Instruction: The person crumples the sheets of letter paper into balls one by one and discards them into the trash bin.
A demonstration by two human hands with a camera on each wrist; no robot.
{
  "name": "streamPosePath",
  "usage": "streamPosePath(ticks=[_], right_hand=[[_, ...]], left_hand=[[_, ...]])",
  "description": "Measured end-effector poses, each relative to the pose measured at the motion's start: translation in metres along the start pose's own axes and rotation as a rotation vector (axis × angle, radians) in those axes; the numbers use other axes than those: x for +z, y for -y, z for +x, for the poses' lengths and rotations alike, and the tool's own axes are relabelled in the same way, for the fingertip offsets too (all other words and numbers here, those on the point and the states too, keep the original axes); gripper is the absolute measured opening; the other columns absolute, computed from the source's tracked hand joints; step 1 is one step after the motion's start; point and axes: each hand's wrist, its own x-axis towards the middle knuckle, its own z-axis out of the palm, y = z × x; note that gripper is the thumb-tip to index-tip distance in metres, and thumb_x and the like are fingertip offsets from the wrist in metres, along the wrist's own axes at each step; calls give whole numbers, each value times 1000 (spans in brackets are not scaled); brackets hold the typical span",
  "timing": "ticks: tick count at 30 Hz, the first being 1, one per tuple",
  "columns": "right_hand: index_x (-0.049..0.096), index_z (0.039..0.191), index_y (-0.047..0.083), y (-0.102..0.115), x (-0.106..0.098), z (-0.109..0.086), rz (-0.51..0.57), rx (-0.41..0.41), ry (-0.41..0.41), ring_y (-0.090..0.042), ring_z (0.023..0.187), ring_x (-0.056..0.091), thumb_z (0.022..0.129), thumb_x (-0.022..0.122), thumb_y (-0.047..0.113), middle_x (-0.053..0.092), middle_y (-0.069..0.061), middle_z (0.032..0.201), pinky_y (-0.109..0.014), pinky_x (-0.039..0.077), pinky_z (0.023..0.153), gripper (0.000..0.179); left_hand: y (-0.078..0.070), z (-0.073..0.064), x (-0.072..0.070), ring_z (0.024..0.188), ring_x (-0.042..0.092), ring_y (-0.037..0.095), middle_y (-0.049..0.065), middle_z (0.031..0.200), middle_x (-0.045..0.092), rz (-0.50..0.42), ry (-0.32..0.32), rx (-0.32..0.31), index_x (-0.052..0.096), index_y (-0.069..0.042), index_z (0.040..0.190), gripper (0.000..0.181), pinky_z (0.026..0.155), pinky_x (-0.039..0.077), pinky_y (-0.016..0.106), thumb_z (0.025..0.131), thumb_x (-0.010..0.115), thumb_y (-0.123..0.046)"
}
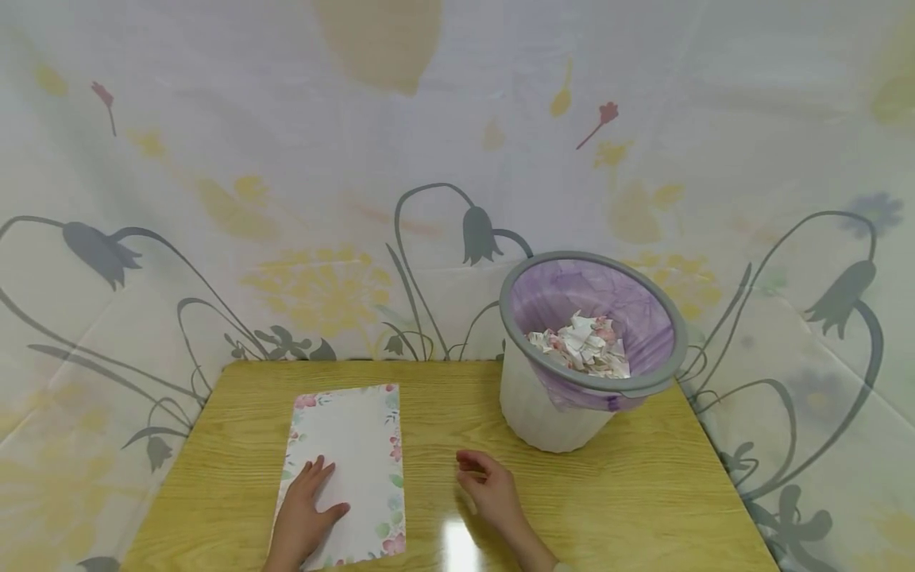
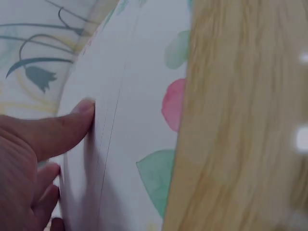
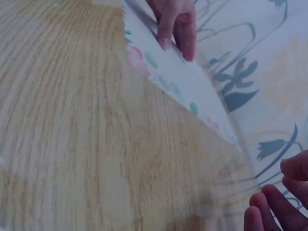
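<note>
A white sheet of paper (image 1: 364, 469) with a printed border of pink flowers and green leaves lies on the left part of the table. My left hand (image 1: 303, 512) rests on its left side, thumb and fingers spread apart. In the left wrist view the thumb touches the paper (image 2: 134, 120), along which faint thin lines run. To the right of the sheet, my right hand (image 1: 493, 488) hovers over the wood with fingers loosely bent and nothing between them. The right wrist view shows its fingertips (image 3: 269, 207) apart from the paper.
At the back right of the wooden table (image 1: 443, 405) stands a white waste bin (image 1: 550, 413) with a grey rim. A purple bag (image 1: 646, 334) lines it, and torn paper scraps (image 1: 586, 345) lie inside. A flower-printed curtain (image 1: 286, 199) hangs behind.
</note>
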Motion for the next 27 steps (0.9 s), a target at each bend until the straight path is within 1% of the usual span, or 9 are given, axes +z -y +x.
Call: streamPosePath(ticks=[5,9,11,13,15,18,22,25,27], right_hand=[[65,120,-7,-2,-4,4,-46,9,-13,-35,105,64,88,69,-3,68,-22,113,-27,55,87,32],[66,120,-5,-6,-6,9,-99,28,-31,-35,106,64,87,70,-3,68,-20,114,-30,55,88,34],[66,121,-4,-9,-6,14,-141,39,-30,-33,106,64,86,69,-4,68,-19,116,-30,55,86,35],[67,121,-3,-13,-6,20,-186,50,-37,-30,102,64,85,69,-3,69,-17,116,-27,55,81,35],[68,119,-3,-17,-7,28,-225,40,-48,-28,96,63,85,69,-3,68,-17,115,-26,53,75,35],[68,117,-3,-22,-9,43,-319,-27,-88,-27,90,60,83,72,-3,66,-18,116,-30,51,73,34],[67,116,-5,-23,-13,59,-454,-84,-115,-32,94,60,78,78,-2,63,-20,116,-44,52,81,40],[67,118,-5,-21,-12,64,-558,-33,-90,-36,101,59,74,83,4,61,-20,115,-50,50,89,47],[67,118,-5,-18,-9,66,-635,0,-72,-38,106,56,71,86,8,60,-21,115,-51,47,94,53]], left_hand=[[-12,0,18,140,33,45,20,148,47,-122,-4,119,62,1,131,70,108,30,64,68,89,-15],[-21,4,26,142,33,40,13,149,48,-173,26,126,64,-3,131,69,109,30,62,67,89,-13],[-23,8,29,143,32,38,10,150,47,-168,57,136,64,-5,131,69,111,29,61,67,89,-13],[-23,12,31,143,32,36,9,150,47,-155,97,171,64,-5,132,69,111,29,59,68,88,-12],[-22,17,32,143,32,35,8,151,46,-130,155,227,63,-5,133,69,111,30,59,69,88,-12],[-21,27,31,143,32,36,9,152,44,-93,252,327,60,-5,136,70,109,32,60,71,86,-13],[-22,40,27,143,31,37,8,154,43,-85,367,409,58,-5,139,72,109,32,61,73,84,-14],[-23,47,24,143,31,37,9,153,43,-92,409,447,58,-4,139,70,111,33,55,74,83,-15],[-24,51,23,142,34,37,12,152,45,-101,400,476,60,-4,137,67,110,35,51,74,84,-13]])
